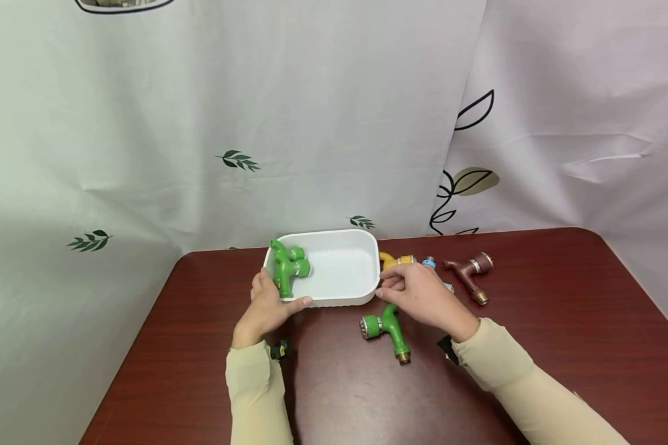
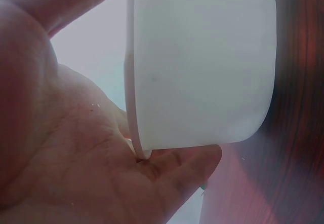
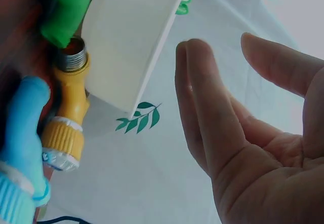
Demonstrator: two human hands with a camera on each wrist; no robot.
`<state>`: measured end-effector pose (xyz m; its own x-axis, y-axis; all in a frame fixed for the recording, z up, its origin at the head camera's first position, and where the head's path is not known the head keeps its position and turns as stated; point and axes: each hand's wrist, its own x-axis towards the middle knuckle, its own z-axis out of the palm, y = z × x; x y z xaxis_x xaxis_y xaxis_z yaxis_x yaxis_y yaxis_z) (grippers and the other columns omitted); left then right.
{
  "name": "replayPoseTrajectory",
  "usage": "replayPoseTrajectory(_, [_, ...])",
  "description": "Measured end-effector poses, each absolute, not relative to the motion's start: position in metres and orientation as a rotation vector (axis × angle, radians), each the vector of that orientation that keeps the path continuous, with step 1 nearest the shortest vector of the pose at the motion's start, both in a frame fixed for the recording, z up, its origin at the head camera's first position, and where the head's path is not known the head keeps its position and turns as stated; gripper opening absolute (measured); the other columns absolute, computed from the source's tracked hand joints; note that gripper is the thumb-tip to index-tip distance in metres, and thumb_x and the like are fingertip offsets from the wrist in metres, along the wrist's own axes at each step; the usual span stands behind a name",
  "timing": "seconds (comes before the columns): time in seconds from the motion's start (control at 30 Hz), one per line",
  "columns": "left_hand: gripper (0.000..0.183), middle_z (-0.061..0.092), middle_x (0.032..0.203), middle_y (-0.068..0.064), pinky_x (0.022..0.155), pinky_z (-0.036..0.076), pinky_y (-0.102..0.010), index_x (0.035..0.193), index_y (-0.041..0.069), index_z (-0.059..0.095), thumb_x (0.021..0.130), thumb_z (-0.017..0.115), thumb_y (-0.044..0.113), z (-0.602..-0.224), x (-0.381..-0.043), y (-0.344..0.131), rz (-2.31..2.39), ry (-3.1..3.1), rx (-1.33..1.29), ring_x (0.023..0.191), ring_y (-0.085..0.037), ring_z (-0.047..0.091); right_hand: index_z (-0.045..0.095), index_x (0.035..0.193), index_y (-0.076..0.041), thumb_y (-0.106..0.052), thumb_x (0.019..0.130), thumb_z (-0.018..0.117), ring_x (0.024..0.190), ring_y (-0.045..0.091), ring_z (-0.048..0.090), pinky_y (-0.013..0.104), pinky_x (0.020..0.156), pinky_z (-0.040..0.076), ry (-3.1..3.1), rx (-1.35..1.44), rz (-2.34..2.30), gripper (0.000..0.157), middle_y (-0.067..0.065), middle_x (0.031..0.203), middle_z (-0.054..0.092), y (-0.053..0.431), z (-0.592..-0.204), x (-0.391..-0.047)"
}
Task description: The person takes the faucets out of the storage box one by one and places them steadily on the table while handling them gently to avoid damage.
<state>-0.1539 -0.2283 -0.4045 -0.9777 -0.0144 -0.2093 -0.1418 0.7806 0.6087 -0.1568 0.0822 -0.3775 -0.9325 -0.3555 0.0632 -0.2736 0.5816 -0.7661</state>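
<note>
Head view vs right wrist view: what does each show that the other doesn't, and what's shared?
Only the head view: the left hand holding the near left corner of the white tray, a green faucet inside the tray, the brown faucet and the whole red table.

Only the right wrist view: the yellow faucet's bare metal thread and the right hand's open palm.

Both: the right hand, the tray, the yellow faucet, the blue faucet and the green faucet on the table.

A dark reddish-brown wooden bench (image 1: 562,346) with rounded corners stood against pale draped curtains (image 1: 200,111). The left curtain carried small green leaf sprigs (image 1: 238,161); the right one (image 1: 579,123) showed a black-outlined leaf pattern (image 1: 467,182). Light was soft and even.
</note>
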Motion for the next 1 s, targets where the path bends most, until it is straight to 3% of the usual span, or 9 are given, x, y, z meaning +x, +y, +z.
replayPoseTrajectory(0.17, [0.126,-0.004,0.158,-0.033,0.116,0.021,-0.058,0.151,-0.016,-0.011,0.086,0.078,0.045,-0.405,-0.154,-0.229,0.974,2.775,-0.125,0.145,-0.05,0.007,0.071,0.115,0.002,-0.017,0.09,0.074,0.088,0.017,0.071,0.038,0.081,0.056,2.703,-0.537,-1.317,0.032,0.007,0.099,0.074,0.068,-0.373,-0.162])
replayPoseTrajectory(0.23, [0.126,-0.004,0.158,-0.033,0.116,0.021,-0.058,0.151,-0.015,-0.011,0.085,0.078,0.045,-0.405,-0.153,-0.229,0.974,2.775,-0.123,0.145,-0.049,0.007,0.071,0.115,0.0,-0.019,0.09,0.073,0.089,0.017,0.072,0.04,0.091,0.051,2.71,-0.541,-1.313,0.031,0.008,0.101,0.074,0.063,-0.372,-0.164])
replayPoseTrajectory(0.3, [0.126,-0.003,0.158,-0.033,0.116,0.021,-0.058,0.151,-0.015,-0.011,0.085,0.078,0.046,-0.405,-0.153,-0.229,0.973,2.776,-0.125,0.145,-0.049,0.006,0.071,0.116,-0.001,-0.02,0.091,0.073,0.091,0.017,0.071,0.041,0.092,0.05,2.714,-0.553,-1.309,0.031,0.01,0.104,0.074,0.058,-0.371,-0.166])
replayPoseTrajectory(0.4, [0.126,-0.004,0.159,-0.033,0.116,0.021,-0.058,0.151,-0.015,-0.011,0.085,0.078,0.046,-0.404,-0.153,-0.228,0.974,2.775,-0.129,0.146,-0.049,0.005,0.071,0.115,-0.002,-0.019,0.091,0.073,0.091,0.018,0.071,0.04,0.091,0.05,2.722,-0.552,-1.299,0.03,0.01,0.104,0.074,0.051,-0.369,-0.17])
replayPoseTrajectory(0.47, [0.126,-0.004,0.159,-0.033,0.116,0.021,-0.058,0.151,-0.015,-0.011,0.085,0.078,0.046,-0.404,-0.152,-0.228,0.974,2.774,-0.131,0.146,-0.049,0.005,0.071,0.115,-0.001,-0.018,0.091,0.074,0.091,0.019,0.071,0.037,0.08,0.055,2.735,-0.55,-1.294,0.03,0.01,0.102,0.074,0.046,-0.369,-0.172])
replayPoseTrajectory(0.53, [0.126,-0.004,0.159,-0.033,0.116,0.021,-0.058,0.151,-0.015,-0.01,0.085,0.078,0.046,-0.404,-0.152,-0.228,0.974,2.773,-0.131,0.146,-0.049,0.005,0.071,0.114,-0.002,-0.018,0.09,0.075,0.09,0.019,0.071,0.035,0.078,0.055,2.76,-0.55,-1.278,0.03,0.01,0.1,0.074,0.04,-0.368,-0.173])
replayPoseTrajectory(1.0, [0.126,-0.002,0.158,-0.034,0.115,0.022,-0.059,0.151,-0.016,-0.01,0.086,0.078,0.046,-0.405,-0.153,-0.227,0.973,2.781,-0.131,0.145,-0.05,0.007,0.069,0.122,-0.004,-0.018,0.09,0.077,0.097,0.025,0.066,0.039,0.082,0.054,2.973,-0.691,-0.999,0.035,0.012,0.108,0.07,0.006,-0.366,-0.186])
